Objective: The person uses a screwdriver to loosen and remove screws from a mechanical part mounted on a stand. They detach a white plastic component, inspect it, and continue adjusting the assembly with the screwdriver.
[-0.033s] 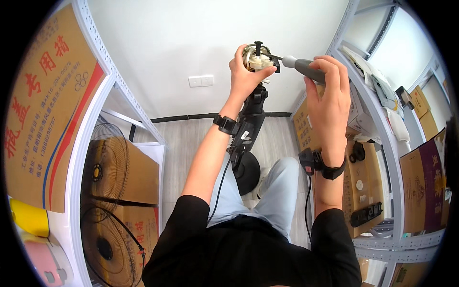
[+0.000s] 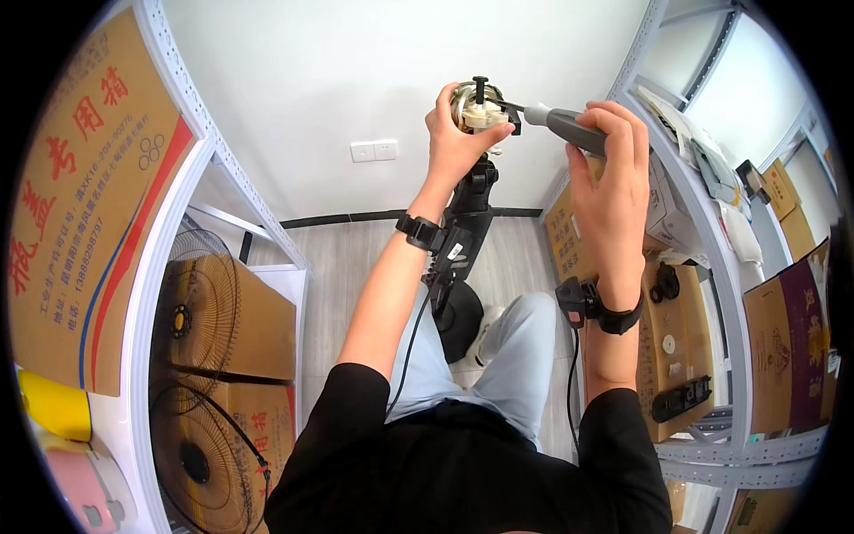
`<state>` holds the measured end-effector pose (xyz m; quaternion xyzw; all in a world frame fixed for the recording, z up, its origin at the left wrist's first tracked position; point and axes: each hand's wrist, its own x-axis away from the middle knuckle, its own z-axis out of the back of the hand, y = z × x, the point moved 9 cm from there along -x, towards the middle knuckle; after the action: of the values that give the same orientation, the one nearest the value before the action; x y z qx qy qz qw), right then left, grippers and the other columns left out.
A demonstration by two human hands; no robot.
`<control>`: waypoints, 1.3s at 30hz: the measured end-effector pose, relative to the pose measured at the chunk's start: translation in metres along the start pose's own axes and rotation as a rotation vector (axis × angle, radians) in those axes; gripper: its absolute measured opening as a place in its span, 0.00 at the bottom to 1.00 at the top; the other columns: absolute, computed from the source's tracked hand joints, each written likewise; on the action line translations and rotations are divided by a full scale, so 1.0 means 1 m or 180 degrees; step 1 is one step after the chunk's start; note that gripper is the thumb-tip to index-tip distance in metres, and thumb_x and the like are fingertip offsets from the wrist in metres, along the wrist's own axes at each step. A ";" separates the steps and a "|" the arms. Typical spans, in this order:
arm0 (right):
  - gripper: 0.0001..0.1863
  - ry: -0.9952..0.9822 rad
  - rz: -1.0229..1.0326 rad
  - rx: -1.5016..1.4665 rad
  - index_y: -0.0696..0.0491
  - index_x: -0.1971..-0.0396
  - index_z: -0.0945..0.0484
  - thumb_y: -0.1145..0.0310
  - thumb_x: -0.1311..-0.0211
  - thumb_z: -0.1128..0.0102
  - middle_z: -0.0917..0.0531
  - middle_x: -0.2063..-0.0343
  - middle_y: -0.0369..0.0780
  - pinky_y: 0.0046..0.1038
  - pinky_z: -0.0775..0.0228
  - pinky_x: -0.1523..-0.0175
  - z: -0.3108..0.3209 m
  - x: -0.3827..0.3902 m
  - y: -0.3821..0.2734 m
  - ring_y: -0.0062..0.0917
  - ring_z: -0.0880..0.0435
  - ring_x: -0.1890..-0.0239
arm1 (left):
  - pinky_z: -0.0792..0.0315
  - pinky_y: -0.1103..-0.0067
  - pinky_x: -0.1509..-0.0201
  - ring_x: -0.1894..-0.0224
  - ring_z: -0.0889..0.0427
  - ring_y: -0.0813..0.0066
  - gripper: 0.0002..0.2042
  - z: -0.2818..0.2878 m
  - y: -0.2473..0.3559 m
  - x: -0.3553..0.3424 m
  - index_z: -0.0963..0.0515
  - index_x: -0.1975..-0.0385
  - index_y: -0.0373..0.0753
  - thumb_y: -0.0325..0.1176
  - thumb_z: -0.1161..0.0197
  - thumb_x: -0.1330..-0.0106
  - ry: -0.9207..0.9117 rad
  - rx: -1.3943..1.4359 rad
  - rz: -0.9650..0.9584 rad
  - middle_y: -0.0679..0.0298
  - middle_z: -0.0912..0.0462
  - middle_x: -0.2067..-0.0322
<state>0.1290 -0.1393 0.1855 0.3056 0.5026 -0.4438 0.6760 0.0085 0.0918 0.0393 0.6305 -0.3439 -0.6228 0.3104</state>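
Observation:
My left hand (image 2: 452,147) is wrapped around a metal and cream-plastic motor head (image 2: 482,116), thumb across its front. A black upright post tops the head, which sits on a black stand (image 2: 467,222) with a round base (image 2: 454,329) on the floor between my legs. My right hand (image 2: 612,187) grips a screwdriver (image 2: 567,125) by its grey handle, with the shaft reaching into the motor head from the right. The screwdriver's tip is hidden among the parts. A black device with a cable is strapped at my right wrist.
A white metal shelf (image 2: 205,133) with boxes stands left, with wire fan guards (image 2: 191,311) below. Another shelf (image 2: 743,374) stands right with packages and an open cardboard box (image 2: 685,329) of parts. A white wall (image 2: 374,71) with an outlet is ahead.

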 end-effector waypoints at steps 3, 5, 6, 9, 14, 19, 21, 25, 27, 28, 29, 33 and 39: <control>0.16 0.0125 -0.0531 -0.0041 0.51 0.57 0.23 0.71 0.44 0.28 0.20 0.56 0.40 0.31 0.23 0.63 0.003 -0.001 -0.006 0.35 0.17 0.65 | 0.32 0.64 0.34 0.36 0.35 0.52 0.54 0.001 0.000 0.000 0.43 0.31 0.41 0.51 0.17 0.57 0.0028 0.0008 -0.0038 0.46 0.40 0.40; 0.18 -0.0522 -0.1024 0.0279 0.51 0.56 0.23 0.75 0.46 0.28 0.20 0.55 0.41 0.33 0.23 0.59 -0.008 0.004 0.007 0.36 0.18 0.60 | 0.31 0.64 0.34 0.36 0.35 0.52 0.54 0.001 0.000 0.001 0.43 0.31 0.40 0.51 0.16 0.57 0.0033 0.0028 -0.0010 0.46 0.40 0.40; 0.19 -0.0835 -0.1273 0.0444 0.51 0.56 0.23 0.76 0.47 0.28 0.20 0.54 0.41 0.34 0.23 0.58 -0.014 0.008 0.016 0.37 0.18 0.57 | 0.31 0.64 0.34 0.36 0.35 0.52 0.54 0.000 0.001 0.000 0.43 0.31 0.40 0.51 0.16 0.57 0.0014 0.0069 0.0003 0.46 0.40 0.40; 0.20 -0.0033 0.0277 0.0069 0.50 0.54 0.23 0.68 0.46 0.25 0.19 0.58 0.39 0.32 0.22 0.63 0.001 0.000 -0.009 0.34 0.17 0.66 | 0.32 0.64 0.34 0.36 0.35 0.53 0.54 -0.002 0.003 0.003 0.44 0.31 0.39 0.50 0.16 0.57 -0.0038 0.0234 0.0048 0.46 0.40 0.40; 0.19 -0.0129 -0.0679 0.0133 0.49 0.56 0.23 0.64 0.45 0.24 0.17 0.65 0.38 0.26 0.25 0.72 0.000 0.003 -0.011 0.26 0.18 0.76 | 0.32 0.65 0.34 0.35 0.37 0.51 0.55 -0.002 0.001 0.001 0.45 0.31 0.39 0.49 0.16 0.57 -0.0070 0.0213 0.0006 0.45 0.40 0.40; 0.21 -0.0104 -0.0404 -0.0123 0.52 0.56 0.24 0.60 0.44 0.24 0.16 0.67 0.38 0.24 0.25 0.70 -0.004 0.004 -0.002 0.24 0.17 0.73 | 0.33 0.64 0.34 0.34 0.38 0.50 0.57 -0.004 -0.001 0.001 0.45 0.30 0.39 0.53 0.16 0.58 -0.0131 0.0144 0.0047 0.44 0.41 0.40; 0.20 0.0031 -0.0112 -0.0130 0.53 0.57 0.24 0.60 0.43 0.25 0.16 0.68 0.38 0.23 0.25 0.70 0.000 0.002 -0.010 0.25 0.17 0.74 | 0.33 0.63 0.34 0.34 0.38 0.51 0.57 -0.005 0.002 0.002 0.45 0.30 0.40 0.53 0.17 0.58 -0.0162 0.0231 0.0038 0.45 0.40 0.40; 0.15 -0.0312 -0.1200 -0.0060 0.52 0.56 0.23 0.73 0.41 0.29 0.16 0.62 0.39 0.23 0.25 0.70 -0.002 0.010 -0.001 0.26 0.16 0.69 | 0.33 0.63 0.33 0.35 0.38 0.50 0.56 -0.004 0.002 0.001 0.45 0.31 0.40 0.54 0.17 0.58 -0.0123 0.0160 0.0013 0.45 0.40 0.40; 0.15 -0.0458 -0.1371 -0.0029 0.52 0.55 0.22 0.73 0.41 0.30 0.17 0.59 0.40 0.22 0.25 0.69 -0.006 0.011 0.006 0.27 0.16 0.68 | 0.33 0.63 0.33 0.35 0.38 0.50 0.56 -0.002 0.001 0.001 0.45 0.31 0.41 0.53 0.17 0.58 -0.0097 0.0114 0.0027 0.45 0.40 0.40; 0.15 -0.0531 -0.1454 -0.0020 0.52 0.55 0.22 0.74 0.41 0.31 0.17 0.58 0.40 0.22 0.25 0.69 -0.008 0.013 0.010 0.27 0.15 0.67 | 0.33 0.63 0.33 0.35 0.38 0.50 0.56 -0.001 0.002 0.001 0.45 0.31 0.41 0.53 0.16 0.58 -0.0087 0.0090 0.0024 0.45 0.40 0.40; 0.15 -0.0480 -0.1190 -0.0235 0.51 0.54 0.22 0.72 0.40 0.30 0.17 0.59 0.40 0.22 0.25 0.69 -0.007 0.011 0.005 0.27 0.16 0.68 | 0.33 0.63 0.33 0.35 0.38 0.50 0.56 0.000 0.003 0.001 0.45 0.31 0.41 0.52 0.16 0.58 -0.0077 0.0066 0.0023 0.45 0.40 0.40; 0.15 -0.0409 -0.1001 -0.0651 0.52 0.54 0.22 0.69 0.40 0.30 0.17 0.64 0.39 0.23 0.24 0.68 -0.006 0.010 -0.005 0.28 0.16 0.72 | 0.33 0.63 0.34 0.35 0.37 0.50 0.55 0.003 0.006 0.003 0.45 0.30 0.41 0.51 0.16 0.57 -0.0050 0.0012 -0.0011 0.45 0.40 0.40; 0.15 -0.0325 -0.0697 -0.0117 0.53 0.57 0.23 0.74 0.42 0.30 0.17 0.64 0.41 0.30 0.25 0.67 -0.003 0.008 0.000 0.32 0.16 0.68 | 0.33 0.63 0.32 0.34 0.36 0.50 0.57 0.000 0.005 0.005 0.47 0.29 0.38 0.52 0.17 0.56 -0.0047 0.0064 0.0047 0.45 0.41 0.39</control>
<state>0.1285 -0.1388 0.1770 0.2135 0.5058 -0.5207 0.6537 0.0077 0.0850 0.0400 0.6263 -0.3571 -0.6216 0.3061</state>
